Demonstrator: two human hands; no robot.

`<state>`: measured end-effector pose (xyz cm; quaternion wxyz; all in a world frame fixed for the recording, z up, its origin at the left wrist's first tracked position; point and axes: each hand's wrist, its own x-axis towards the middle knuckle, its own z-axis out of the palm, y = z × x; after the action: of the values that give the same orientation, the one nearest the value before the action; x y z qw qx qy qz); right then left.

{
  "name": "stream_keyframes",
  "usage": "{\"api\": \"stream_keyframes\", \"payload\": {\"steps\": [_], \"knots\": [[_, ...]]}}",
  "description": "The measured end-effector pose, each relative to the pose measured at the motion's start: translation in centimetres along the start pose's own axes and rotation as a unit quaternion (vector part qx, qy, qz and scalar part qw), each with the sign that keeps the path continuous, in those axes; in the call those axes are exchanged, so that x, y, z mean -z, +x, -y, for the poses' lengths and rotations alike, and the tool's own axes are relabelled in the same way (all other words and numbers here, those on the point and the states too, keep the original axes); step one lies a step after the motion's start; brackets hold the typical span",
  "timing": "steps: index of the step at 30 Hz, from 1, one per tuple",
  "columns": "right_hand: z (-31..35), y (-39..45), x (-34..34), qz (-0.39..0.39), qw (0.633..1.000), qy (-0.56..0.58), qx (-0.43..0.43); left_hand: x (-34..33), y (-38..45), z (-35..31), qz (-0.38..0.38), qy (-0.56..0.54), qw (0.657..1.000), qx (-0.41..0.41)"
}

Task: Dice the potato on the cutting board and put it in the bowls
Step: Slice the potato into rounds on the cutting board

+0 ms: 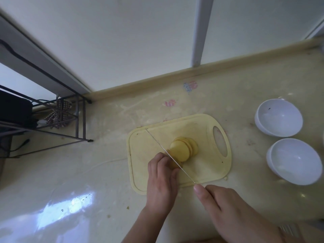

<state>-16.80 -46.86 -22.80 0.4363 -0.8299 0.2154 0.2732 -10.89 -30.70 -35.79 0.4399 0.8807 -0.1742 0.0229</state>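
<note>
Yellow potato (182,151) sits mid cutting board (201,165), left hand (163,178) clamping its near end, right hand (228,206) gripping the knife (168,151): you keep fingertips tucked, slices even, bowls (278,118) still empty

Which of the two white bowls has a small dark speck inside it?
The farther bowl, nearer the wall, has the speck on its inner wall; the nearer bowl shows none.

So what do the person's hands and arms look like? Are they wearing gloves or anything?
No gloves. Both hands are bare: the left hand and the right hand show no rings, and no watch can be seen. The forearms are bare too, with no sleeves in view. Only at the bottom right edge, beside the right arm, is a bit of striped cloth, perhaps clothing.
</note>
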Motion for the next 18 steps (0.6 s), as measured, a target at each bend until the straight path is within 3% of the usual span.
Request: {"api": "stream_keyframes", "payload": {"steps": [13, 18], "knots": [[1.0, 1.0, -0.3, 0.016, 0.999, -0.034, 0.017, 0.4, 0.5, 0.4, -0.013, -0.021, 1.0, 0.01], [0.6, 2.9, -1.0, 0.019, 0.999, -0.026, 0.01, 0.3, 0.2, 0.2, -0.011, -0.007, 0.999, -0.052]]}}
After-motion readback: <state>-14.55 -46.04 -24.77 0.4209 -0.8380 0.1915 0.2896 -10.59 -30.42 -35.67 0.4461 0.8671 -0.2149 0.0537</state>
